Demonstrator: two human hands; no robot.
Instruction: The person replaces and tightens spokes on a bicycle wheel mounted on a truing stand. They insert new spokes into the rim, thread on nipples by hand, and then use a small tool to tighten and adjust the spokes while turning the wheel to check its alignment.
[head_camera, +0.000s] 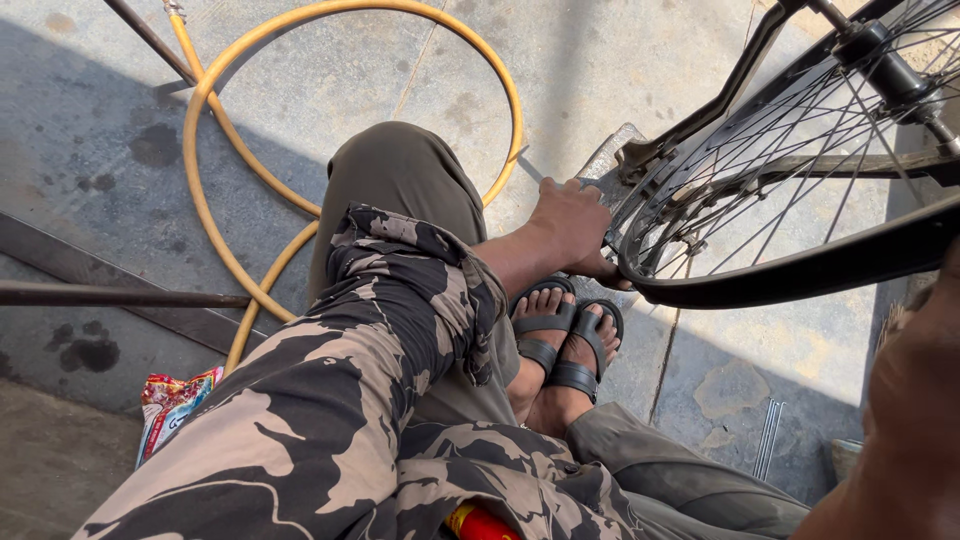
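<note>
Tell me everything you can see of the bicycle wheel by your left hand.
The spoked bicycle wheel fills the upper right, cut off by the frame edge. It has a black tyre on a dark metal rim, many thin silver wire spokes and a dark hub at the top right. It sits tilted within the bicycle's dark frame tubes, above the grey concrete floor, half in sun. The left hand grips its rim at the lower left edge. Any contact with the ground is out of view.

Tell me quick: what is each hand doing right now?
Left hand: closed on the bicycle wheel at its rim.
Right hand: blurred at the frame's edge; grip cannot be told.
</note>
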